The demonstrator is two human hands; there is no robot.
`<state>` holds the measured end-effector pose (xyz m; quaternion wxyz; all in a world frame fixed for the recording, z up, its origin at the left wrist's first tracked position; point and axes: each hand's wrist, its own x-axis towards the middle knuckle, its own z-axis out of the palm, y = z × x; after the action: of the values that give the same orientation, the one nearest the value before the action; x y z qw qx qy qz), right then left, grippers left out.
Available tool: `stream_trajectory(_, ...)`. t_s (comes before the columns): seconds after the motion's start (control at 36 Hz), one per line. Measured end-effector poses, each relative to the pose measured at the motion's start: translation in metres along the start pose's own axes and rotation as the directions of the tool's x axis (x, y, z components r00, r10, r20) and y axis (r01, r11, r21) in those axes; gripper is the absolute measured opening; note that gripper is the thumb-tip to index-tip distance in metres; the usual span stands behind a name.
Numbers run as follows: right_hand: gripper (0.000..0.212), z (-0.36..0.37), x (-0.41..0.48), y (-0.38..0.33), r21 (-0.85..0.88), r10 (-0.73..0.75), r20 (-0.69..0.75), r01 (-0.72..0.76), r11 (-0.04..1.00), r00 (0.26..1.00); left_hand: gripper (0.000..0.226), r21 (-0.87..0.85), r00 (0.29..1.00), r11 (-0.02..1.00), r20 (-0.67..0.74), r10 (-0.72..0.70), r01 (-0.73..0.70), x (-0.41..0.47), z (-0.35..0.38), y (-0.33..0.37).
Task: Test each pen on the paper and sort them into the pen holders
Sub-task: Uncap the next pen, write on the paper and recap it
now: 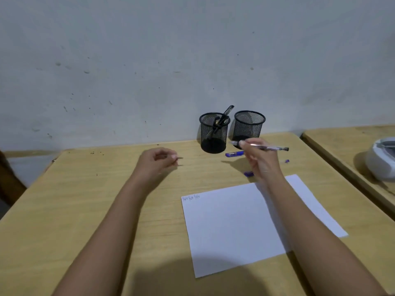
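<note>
Bare desk (85,210) lies open at 9 o'clock. 2 mesh holders: left holder (213,133) has pens, right holder (249,126). Right hand (259,159) pinches 1 clear pen (267,148) above the paper (235,221); left hand (157,161) curls around a thin item.

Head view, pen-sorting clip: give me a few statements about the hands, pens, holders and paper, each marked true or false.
1. The right hand holds a clear pen above the desk. True.
2. Both mesh holders contain pens. False: only the left holder shows pens; the right holder looks empty.
3. The paper is blank. False: small handwriting sits at its top left corner.
4. A blue pen lies on the desk in front of the holders. True.
5. The left hand rests on the paper. False: it is off to the left of the sheet, pinching something small and thin.
</note>
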<state>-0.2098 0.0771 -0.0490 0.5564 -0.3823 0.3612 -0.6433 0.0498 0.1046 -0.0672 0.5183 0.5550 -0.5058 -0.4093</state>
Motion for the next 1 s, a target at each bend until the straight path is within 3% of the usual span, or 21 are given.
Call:
stream_trajectory(0.06, 0.021, 0.005, -0.003, 0.009, -0.073, 0.013, 0.02, -0.012, 0.997, 1.0, 0.009, 0.077, 1.0, 0.997, 0.015, 0.023, -0.024, 0.003, 0.011, -0.011)
stream_trajectory(0.11, 0.022, 0.006, -0.004, 0.013, -0.134, 0.037, 0.029, -0.033, 0.99, 0.999, 0.009, 0.284, 0.994, 0.953, 0.029, 0.102, -0.106, 0.006, 0.014, -0.016)
stream_trajectory(0.31, 0.011, 0.014, -0.004, 0.016, -0.124, 0.184, 0.069, -0.175, 0.977, 0.98, 0.009, 0.471, 0.974, 0.855, 0.052, 0.219, -0.217, 0.01, 0.021, -0.021)
stream_trajectory(0.44, 0.002, 0.019, -0.011, 0.017, -0.213, 0.191, 0.113, -0.164, 0.963, 0.975, 0.026, 0.562, 0.972, 0.794, 0.109, 0.208, -0.233, 0.01, 0.019, -0.02)
stream_trajectory(0.58, 0.021, 0.029, -0.021, 0.016, -0.333, 0.166, 0.099, -0.125, 0.935, 0.981, 0.03, 0.539, 0.976, 0.815, 0.087, 0.197, -0.213, -0.012, 0.018, -0.005)
stream_trajectory(0.72, 0.021, 0.042, -0.039, 0.02, -0.268, 0.206, 0.119, -0.169, 0.949, 0.971, 0.043, 0.557, 0.958, 0.79, 0.257, 0.129, -0.256, -0.049, 0.018, -0.005)
stream_trajectory(0.86, 0.02, 0.05, -0.051, 0.023, -0.312, 0.194, 0.124, -0.148, 0.939, 0.973, 0.076, 0.703, 0.93, 0.655, 0.367, 0.0, -0.278, -0.077, 0.02, -0.012)
stream_trajectory(1.0, 0.03, 0.051, -0.06, 0.034, -0.33, 0.21, 0.163, -0.147, 0.933, 0.964, 0.078, 0.855, 0.935, 0.425, 0.35, -0.054, -0.295, -0.087, 0.025, -0.021)
